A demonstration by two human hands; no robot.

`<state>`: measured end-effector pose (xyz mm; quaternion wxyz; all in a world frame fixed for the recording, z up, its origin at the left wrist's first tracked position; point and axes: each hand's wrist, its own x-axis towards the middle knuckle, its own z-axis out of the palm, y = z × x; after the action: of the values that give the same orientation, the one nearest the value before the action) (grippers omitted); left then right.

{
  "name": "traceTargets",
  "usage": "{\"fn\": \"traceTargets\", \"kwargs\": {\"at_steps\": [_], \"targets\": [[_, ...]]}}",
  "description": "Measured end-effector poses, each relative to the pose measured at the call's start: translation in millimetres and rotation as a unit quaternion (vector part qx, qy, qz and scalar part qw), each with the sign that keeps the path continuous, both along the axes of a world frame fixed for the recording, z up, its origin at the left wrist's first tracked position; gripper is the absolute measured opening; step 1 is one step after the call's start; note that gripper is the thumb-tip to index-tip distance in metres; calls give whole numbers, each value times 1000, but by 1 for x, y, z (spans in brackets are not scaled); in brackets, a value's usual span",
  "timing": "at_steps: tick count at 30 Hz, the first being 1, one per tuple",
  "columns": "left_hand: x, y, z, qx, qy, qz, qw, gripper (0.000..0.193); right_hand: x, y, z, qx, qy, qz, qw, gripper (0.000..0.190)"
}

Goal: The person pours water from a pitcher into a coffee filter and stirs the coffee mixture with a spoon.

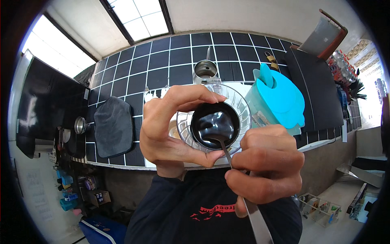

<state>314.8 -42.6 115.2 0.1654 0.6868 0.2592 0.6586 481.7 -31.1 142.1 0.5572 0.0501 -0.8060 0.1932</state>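
My left hand (164,128) curls around a round black cup (196,134), fingers on its far side and thumb on its near side. In my right hand (268,164) is the handle of a metal spoon (257,221). Its bowl end lies inside the cup and looks dark and glossy; what the cup contains is hard to tell. Under the cup I see a clear ribbed bowl (245,113), partly hidden by my hands. A small container with a pale brown inside (173,129) shows between my left hand and the clear bowl.
Behind the bowl stands a metal cup (205,70). To the right are a jug with a turquoise lid (280,97) and brass padlocks (271,59). A dark grey cloth (113,126) lies left on the black-tiled counter (179,74), with a small metal bowl (80,125) farther left.
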Motion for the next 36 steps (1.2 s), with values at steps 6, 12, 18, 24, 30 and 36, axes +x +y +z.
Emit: {"fn": "traceTargets", "kwargs": {"at_steps": [6,12,18,24,30,36], "targets": [[2,0,1,9,-18,2,1000,72,1,0,1,-4,16,9,1000,39],[-6,0,4,-13,21,-16,1000,73,5,2,-1,2,5,24,1000,38],[-10,2,3,-5,13,-36,999,74,-2,-4,2,-28,1,-25,999,32],[-9,2,3,-2,8,-25,1000,73,-1,-1,-4,3,19,-48,999,37],[-11,2,5,-4,6,-34,999,72,3,-3,-4,-25,12,21,999,31],[-9,0,3,-1,5,-10,1000,73,-4,-1,-5,-1,25,-12,1000,29]]}}
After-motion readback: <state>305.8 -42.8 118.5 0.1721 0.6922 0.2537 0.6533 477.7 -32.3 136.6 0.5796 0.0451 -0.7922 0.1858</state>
